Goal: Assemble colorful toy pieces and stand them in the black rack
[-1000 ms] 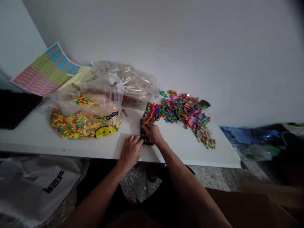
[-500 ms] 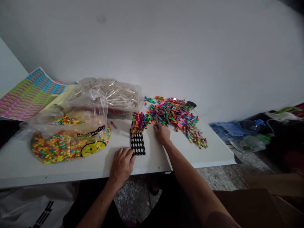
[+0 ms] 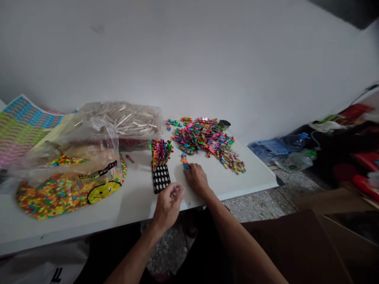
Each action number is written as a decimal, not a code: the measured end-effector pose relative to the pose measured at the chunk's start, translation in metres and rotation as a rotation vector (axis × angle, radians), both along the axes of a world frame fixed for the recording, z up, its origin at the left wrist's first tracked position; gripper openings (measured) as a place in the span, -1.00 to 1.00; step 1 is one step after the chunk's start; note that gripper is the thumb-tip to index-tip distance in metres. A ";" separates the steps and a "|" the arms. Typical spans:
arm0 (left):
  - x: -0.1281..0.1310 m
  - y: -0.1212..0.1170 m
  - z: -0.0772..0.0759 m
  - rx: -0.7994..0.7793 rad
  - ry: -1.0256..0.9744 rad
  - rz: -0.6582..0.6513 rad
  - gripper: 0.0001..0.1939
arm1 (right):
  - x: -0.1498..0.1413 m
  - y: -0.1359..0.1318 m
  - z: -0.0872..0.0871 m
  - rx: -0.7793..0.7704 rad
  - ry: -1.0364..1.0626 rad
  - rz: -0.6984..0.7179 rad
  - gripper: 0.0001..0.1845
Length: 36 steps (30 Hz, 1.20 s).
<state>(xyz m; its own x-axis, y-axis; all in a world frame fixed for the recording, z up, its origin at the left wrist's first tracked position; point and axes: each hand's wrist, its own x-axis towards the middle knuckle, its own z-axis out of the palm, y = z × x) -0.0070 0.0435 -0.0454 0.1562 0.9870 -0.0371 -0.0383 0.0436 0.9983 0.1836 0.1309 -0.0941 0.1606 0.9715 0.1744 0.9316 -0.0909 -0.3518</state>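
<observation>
A black perforated grid tray (image 3: pixel 161 178) lies on the white table (image 3: pixel 133 205), its far half filled with upright colourful plastic pieces (image 3: pixel 160 150). My left hand (image 3: pixel 168 205) hovers just right of the tray's near end, fingers curled, nothing visible in them. My right hand (image 3: pixel 196 179) rests on the table, fingertips pressed on a few small colourful pieces (image 3: pixel 184 161) pulled out from the big heap of colourful pieces (image 3: pixel 207 140) behind it.
A clear plastic bag of small multicoloured beads (image 3: pixel 65 185) sits at the left, a bag of pale sticks (image 3: pixel 124 120) behind it. Coloured printed sheets (image 3: pixel 20 126) lie far left. Bottles and clutter (image 3: pixel 290 154) are on the floor at the right. A brown cardboard box (image 3: pixel 296 244) is near my right arm.
My left hand lifted off the tray's near end and shifted right. My right hand drew back from the heap toward me, dragging a few pieces. The camera view swung right.
</observation>
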 end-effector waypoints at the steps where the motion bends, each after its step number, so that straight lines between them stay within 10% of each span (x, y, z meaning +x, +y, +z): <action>1: 0.004 0.001 0.000 -0.020 -0.021 -0.004 -0.66 | -0.001 0.003 0.002 -0.012 0.035 -0.042 -0.63; 4: 0.008 0.000 -0.006 -0.057 -0.043 -0.002 -0.62 | -0.007 0.018 0.010 -0.069 0.104 -0.194 -0.42; 8: 0.004 -0.001 -0.013 -0.119 -0.071 0.012 -0.55 | -0.013 0.030 0.018 -0.037 0.102 -0.172 -0.63; 12: 0.006 0.009 -0.013 -0.222 -0.166 0.144 -0.42 | -0.012 -0.004 0.022 0.048 0.198 -0.101 -0.70; 17: 0.034 0.023 -0.010 -0.265 -0.383 0.084 -0.46 | -0.020 -0.076 0.031 0.333 0.512 0.186 -0.75; 20: 0.045 0.024 -0.010 -0.298 -0.444 0.150 -0.52 | -0.004 -0.081 0.042 0.189 0.555 0.432 -0.69; 27: 0.005 0.012 0.012 -0.338 -0.541 0.286 -0.57 | 0.092 0.034 0.051 0.027 0.173 -0.379 -0.60; 36: -0.033 0.015 0.031 -0.519 -0.851 0.278 -0.71 | 0.094 0.071 0.036 -0.141 0.091 -0.450 -0.58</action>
